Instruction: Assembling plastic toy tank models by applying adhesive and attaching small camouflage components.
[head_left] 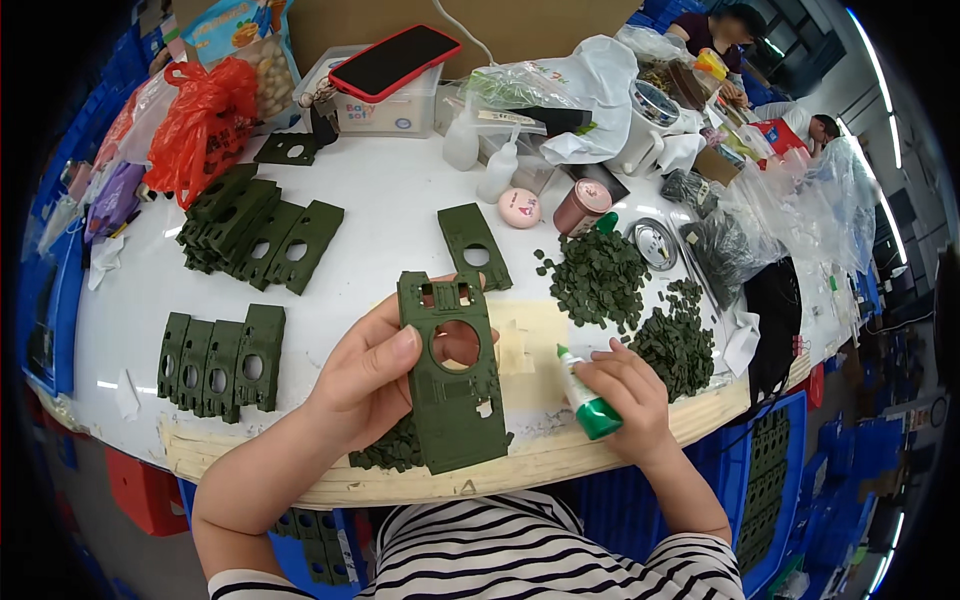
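The person's left hand (362,378) clasps a long green panel (455,425), its length running toward the body, left of a bottle (581,393) clamped in the right hand (632,402).

free: tabletop (375,205), centre-left | obstacles: green panels (240,228), far left; chip heaps (600,275) beyond right hand (630,395)

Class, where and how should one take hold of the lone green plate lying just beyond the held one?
The lone plate is probably best pinched across its long edges near the far end, from above: it lies flat, and the held plate partly hides its near end.
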